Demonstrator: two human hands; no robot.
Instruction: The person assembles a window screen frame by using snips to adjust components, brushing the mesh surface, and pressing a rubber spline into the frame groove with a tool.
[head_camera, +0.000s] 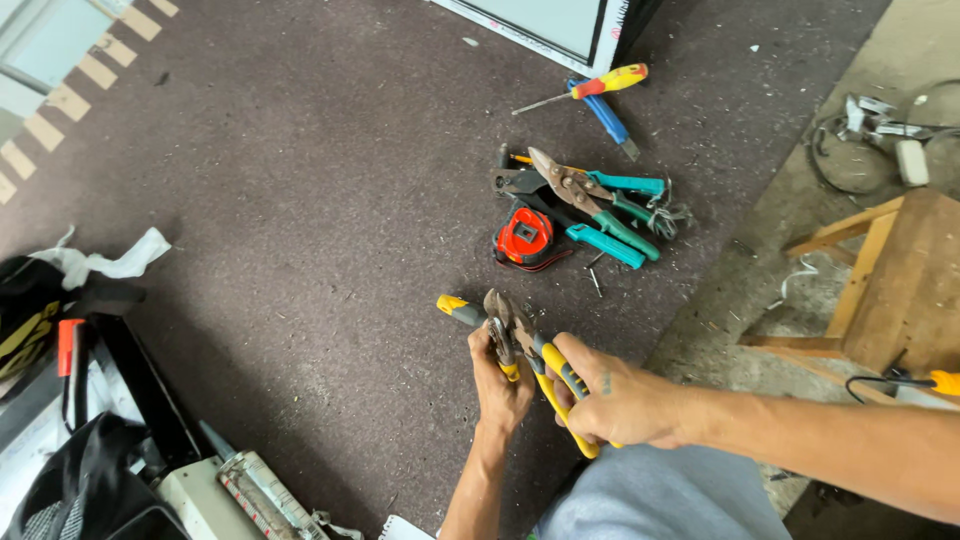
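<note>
the right hand (625, 405) is closed around the yellow handles of a pair of tin snips (530, 355), fingers wrapped over them near the rear end. the snips' long axis runs on a diagonal, from the handles at near right, under the right hand, up to the metal jaws at far left, so the blades point away from the right hand and toward the left one. the left hand (500, 385) comes up from below, its forearm rising from the bottom edge, and its fingers are curled at the jaw end, pinching something small right at the blades; what it is i cannot tell, it is hidden by the fingers. a second yellow-tipped handle or tool end (455, 306) sticks out to the far left of the jaws, just beside them. both hands touch the same tool, left at the cutting end, right at the squeezing end.

farther off, beyond the hands and a little right, a heap of tools lies on the dark carpet (300, 200): teal-handled snips (600, 205), a red tape measure (525, 238) touching them on the near left, and farther still a screwdriver (590, 88) with a red and yellow handle lying across a blue-handled tool (608, 118). a wooden stool (890, 280) stands at right, well apart from the hands. at near left lie a black bag (70, 480) and a sealant tube (262, 490).
</note>
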